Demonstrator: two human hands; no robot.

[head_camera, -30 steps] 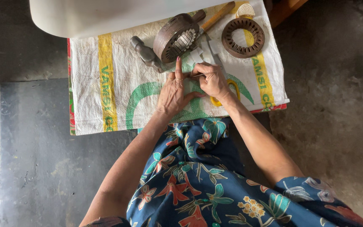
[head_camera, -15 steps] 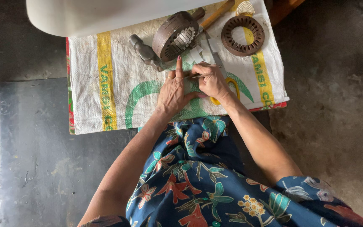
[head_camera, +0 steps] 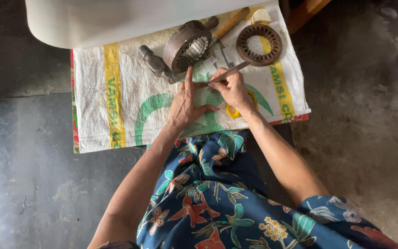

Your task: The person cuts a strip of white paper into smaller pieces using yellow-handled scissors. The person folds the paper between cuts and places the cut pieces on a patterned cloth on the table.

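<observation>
Nothing has shifted: your left hand (head_camera: 186, 105) still lies flat, fingers apart, your right hand (head_camera: 230, 89) stays clamped on the thin metal tool (head_camera: 229, 73), and the slotted core (head_camera: 187, 46) waits untouched.

A single head-worn camera is looking almost straight down from above the person, facing the floor. It is sitting near enough that the forearms and patterned lap are filling the lower half of the frame, while the woven sack (head_camera: 116, 92) is lying across the upper middle.
</observation>
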